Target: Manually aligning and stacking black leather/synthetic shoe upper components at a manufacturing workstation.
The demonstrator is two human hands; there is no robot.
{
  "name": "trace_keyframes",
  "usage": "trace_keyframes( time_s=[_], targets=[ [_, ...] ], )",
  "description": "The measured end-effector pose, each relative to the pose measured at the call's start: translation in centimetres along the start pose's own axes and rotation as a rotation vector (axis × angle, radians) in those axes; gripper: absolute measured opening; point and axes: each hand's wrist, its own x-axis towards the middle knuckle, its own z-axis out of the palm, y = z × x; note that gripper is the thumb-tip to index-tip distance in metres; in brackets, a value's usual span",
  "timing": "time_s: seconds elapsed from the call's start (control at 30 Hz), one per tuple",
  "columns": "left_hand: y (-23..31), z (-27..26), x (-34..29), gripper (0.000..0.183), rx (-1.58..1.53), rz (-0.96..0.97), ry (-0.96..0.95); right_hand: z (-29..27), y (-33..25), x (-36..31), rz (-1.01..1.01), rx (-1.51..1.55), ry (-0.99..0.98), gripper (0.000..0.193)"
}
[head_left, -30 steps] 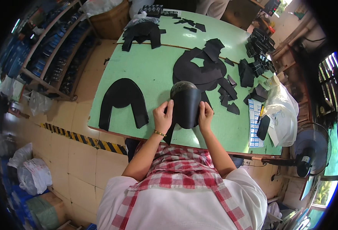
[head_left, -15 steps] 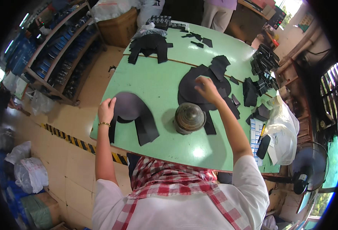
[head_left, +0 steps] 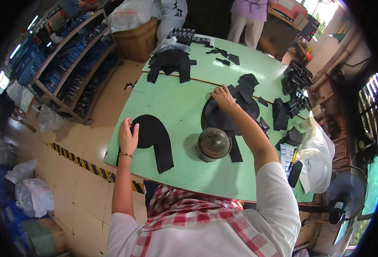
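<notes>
A flat black arch-shaped piece (head_left: 151, 128) lies on the green table at left, one leg pointing toward me. My left hand (head_left: 129, 136) rests at its left edge, open, with thumb and fingers apart; the forearm and hand cover that side. To the right is a loose stack of similar black pieces (head_left: 210, 115). Over its far edge reaches my right hand (head_left: 224, 98), fingers bent down and pinching at the upper piece; the fingertips show only in part. A round, stepped dark metal weight (head_left: 214, 144) stands on the table between the arch and the stack.
More black arch pieces (head_left: 170, 64) lie at the far left under a plastic bag. Black parts (head_left: 296, 79) pile up at right, near a white plastic bag (head_left: 319, 156) and a fan (head_left: 345, 195). Loaded shelves (head_left: 75, 64) stand left; a person (head_left: 248, 19) stands beyond the table.
My right hand has moved left and down onto the far edge of the stack. The arch piece now lies flatter, and my left hand has shifted right, its fingers spread.
</notes>
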Motion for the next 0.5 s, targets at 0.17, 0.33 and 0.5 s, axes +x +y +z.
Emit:
trace_keyframes(
  time_s=[0.17, 0.33, 0.5],
  targets=[
    [3.2, 0.0, 0.6, 0.030, -0.179, 0.093, -0.067, -6.0, 2.7, -1.8, -0.050, -0.269, 0.099, 0.017],
    [6.1, 0.4, 1.1, 0.038, -0.751, -0.090, -0.302, -17.4, 0.7, -4.2, 0.101, 0.389, 0.355, 0.016],
    [9.6, 2.2, 2.2, 0.064, -1.402, -0.265, -0.312, -22.1, -1.6, -7.1, 0.076, 1.449, 0.327, 0.025]
  ],
)
